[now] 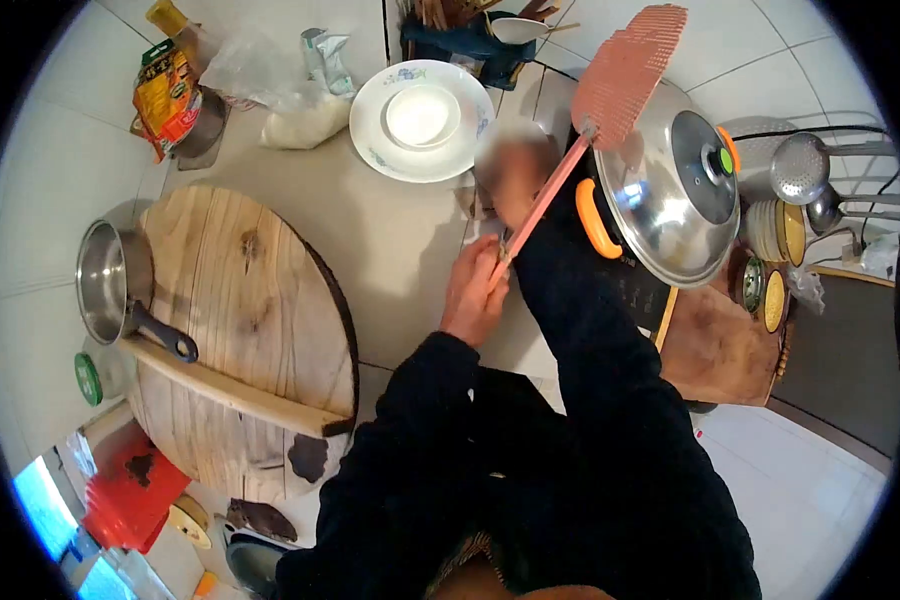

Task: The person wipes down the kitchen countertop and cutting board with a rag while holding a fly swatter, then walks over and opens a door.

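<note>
My left hand [473, 295] is closed around the handle of a pink fly swatter [628, 75]. The swatter slants up to the right, its mesh head above the lidded pan [660, 200] with orange handles. Beyond it, my right hand [515, 185] stretches forward over the counter, between a white floral plate [375, 150] and the pan. A blurred patch covers its fingers, so their grip is hidden. A small white bowl [422, 115] sits in the plate.
A round wooden board [240, 330] lies on the left, with a steel saucepan [110, 275] at its edge. Plastic bags [305, 120] and an orange packet [167, 95] stand at the back. Ladles [802, 168] and stacked bowls [775, 232] are at right.
</note>
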